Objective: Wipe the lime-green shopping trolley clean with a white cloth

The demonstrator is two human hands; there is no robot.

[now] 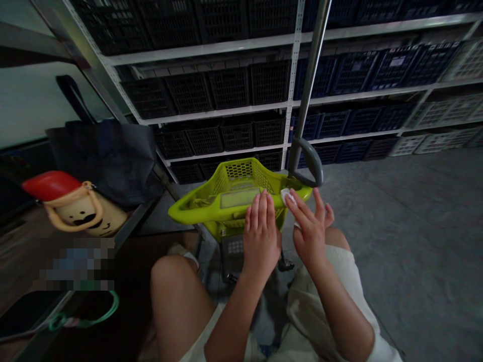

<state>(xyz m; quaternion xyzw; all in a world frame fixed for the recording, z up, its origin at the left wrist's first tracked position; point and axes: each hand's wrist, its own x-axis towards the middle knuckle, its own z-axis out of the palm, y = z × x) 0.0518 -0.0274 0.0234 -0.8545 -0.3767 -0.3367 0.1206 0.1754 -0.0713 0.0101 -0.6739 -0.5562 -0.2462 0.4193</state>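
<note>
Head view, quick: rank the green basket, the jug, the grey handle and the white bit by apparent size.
1. Green basket
2. Jug; it sits nearer the camera, so it may look bigger than it is
3. Grey handle
4. White bit, at the right hand's fingertips

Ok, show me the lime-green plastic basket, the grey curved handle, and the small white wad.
lime-green plastic basket point(188, 207): head view, its left rim.
grey curved handle point(316, 162): head view, its bend.
small white wad point(285, 194): head view, its upper left edge.
</note>
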